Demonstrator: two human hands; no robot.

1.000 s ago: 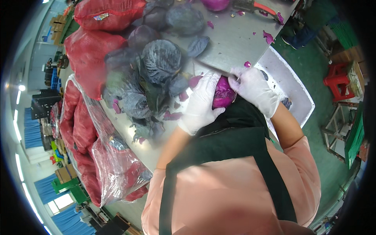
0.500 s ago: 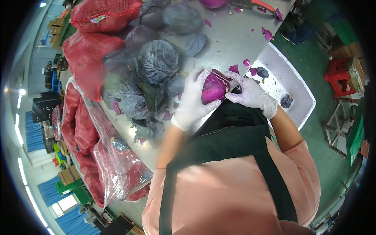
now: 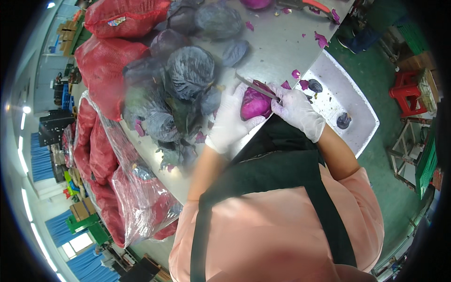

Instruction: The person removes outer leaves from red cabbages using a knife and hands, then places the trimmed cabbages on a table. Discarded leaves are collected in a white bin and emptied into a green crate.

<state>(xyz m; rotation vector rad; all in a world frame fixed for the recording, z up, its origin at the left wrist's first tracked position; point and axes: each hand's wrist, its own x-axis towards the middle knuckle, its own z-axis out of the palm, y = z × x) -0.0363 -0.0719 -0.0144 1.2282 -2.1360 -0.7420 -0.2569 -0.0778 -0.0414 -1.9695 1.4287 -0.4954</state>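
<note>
Between both hands (image 3: pixel 263 115) sits the purple cabbage (image 3: pixel 254 104).

White gloves on left hand (image 3: pixel 229 123), right hand (image 3: pixel 298 112); salmon sleeves, black apron (image 3: pixel 277 174).

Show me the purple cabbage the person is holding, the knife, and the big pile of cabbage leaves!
purple cabbage (image 3: pixel 254 104), head view, on its shiny trimmed side between the gloved hands.
knife (image 3: pixel 256 87), head view, on the middle of the blade.
pile of cabbage leaves (image 3: pixel 190 70), head view, on the largest dark leaf on top.
</note>
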